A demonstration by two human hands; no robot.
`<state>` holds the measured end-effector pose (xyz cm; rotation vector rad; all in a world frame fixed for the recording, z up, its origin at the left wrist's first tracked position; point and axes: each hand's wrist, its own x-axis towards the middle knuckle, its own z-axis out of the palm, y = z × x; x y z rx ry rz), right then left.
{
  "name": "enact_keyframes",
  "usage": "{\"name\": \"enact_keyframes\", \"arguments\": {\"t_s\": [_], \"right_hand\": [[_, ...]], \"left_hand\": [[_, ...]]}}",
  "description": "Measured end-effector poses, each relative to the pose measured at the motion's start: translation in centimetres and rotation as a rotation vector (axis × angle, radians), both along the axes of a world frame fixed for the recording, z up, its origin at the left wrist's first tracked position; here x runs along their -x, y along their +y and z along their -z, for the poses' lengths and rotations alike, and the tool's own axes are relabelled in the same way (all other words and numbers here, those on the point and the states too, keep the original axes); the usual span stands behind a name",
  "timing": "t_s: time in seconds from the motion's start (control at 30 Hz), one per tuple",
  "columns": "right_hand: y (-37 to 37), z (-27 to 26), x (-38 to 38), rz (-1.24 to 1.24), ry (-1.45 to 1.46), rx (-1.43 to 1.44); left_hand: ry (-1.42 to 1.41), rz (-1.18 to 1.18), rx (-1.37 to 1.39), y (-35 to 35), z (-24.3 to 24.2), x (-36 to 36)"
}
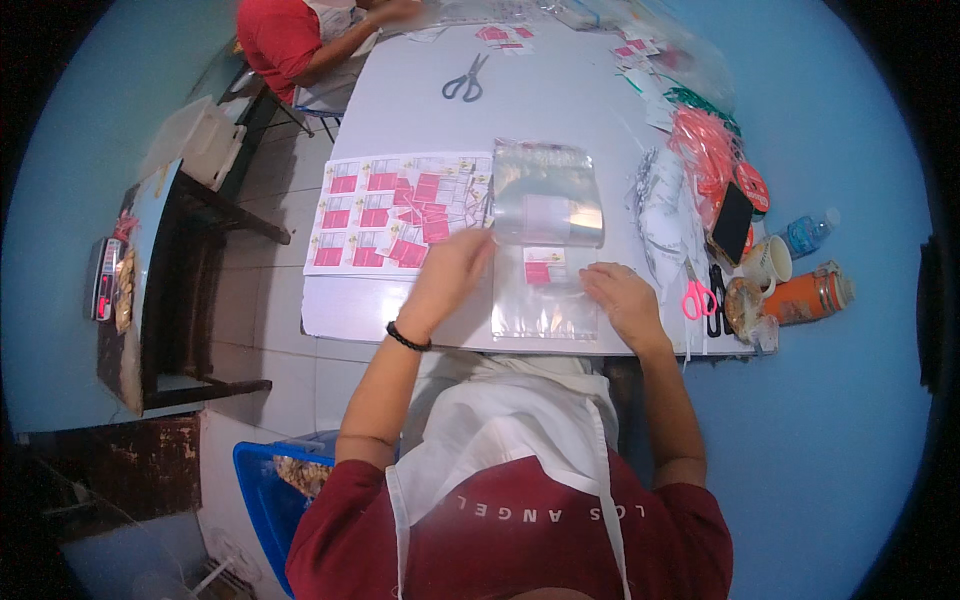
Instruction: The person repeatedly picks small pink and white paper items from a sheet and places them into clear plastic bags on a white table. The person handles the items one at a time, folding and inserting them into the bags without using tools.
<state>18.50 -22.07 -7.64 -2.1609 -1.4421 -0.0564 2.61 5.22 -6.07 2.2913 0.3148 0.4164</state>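
Observation:
A clear plastic bag [544, 319] lies flat in front of me, with a small pink-and-white printed label [545, 267] at it; I cannot tell if the label is inside. Beyond it, a stack of clear plastic bags [517, 180] overlaps its upper part. My left hand [456, 271] is at the stack's lower left corner, beside the labels, its fingertips partly hidden. My right hand [621, 301] has its fingertips at the clear bag's right edge. Whether either hand grips plastic is unclear. Printed label sheets [319, 259] with loose cut labels [431, 225] on top lie to the left.
Dark-handled scissors [466, 87] lie farther up the white table [390, 307]. Along the right are pink scissors [697, 301], pink ribbon [705, 150], a phone [730, 223], a mug [766, 262] and an orange flask [806, 294]. A co-worker's red sleeve [274, 37] shows upper left; a blue bin [259, 480] stands below left.

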Motion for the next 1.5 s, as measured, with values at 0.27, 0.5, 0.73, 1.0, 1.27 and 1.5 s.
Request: {"name": "enact_keyframes", "arguments": {"t_s": [0.27,0.5,0.73,1.0,1.27,1.5], "right_hand": [[4.3,-0.4,-2.4,0.211,1.068,-0.533],[6.5,-0.4,-1.3,0.295,0.828,-0.804],[6.9,0.7,0.7,0.109,0.696,-0.668],[7.0,1.0,2.1,0.115,0.75,-0.565],[7.4,0.2,2.6,0.122,0.576,-0.574],[7.3,-0.7,2.8,0.11,0.543,-0.573]], "left_hand": [[-0.237,-0.04,-0.638,8.7,0.8,-2.7],[-0.018,-0.093,-0.198,8.1,0.6,-1.5],[-0.254,-0.034,-0.315,8.5,-0.1,-2.4],[-0.032,-0.041,-0.422,9.1,0.5,-2.5],[-0.15,-0.08,-0.674,8.1,1.0,-2.4],[-0.126,-0.126,-0.563,6.8,0.6,-1.8]]}}
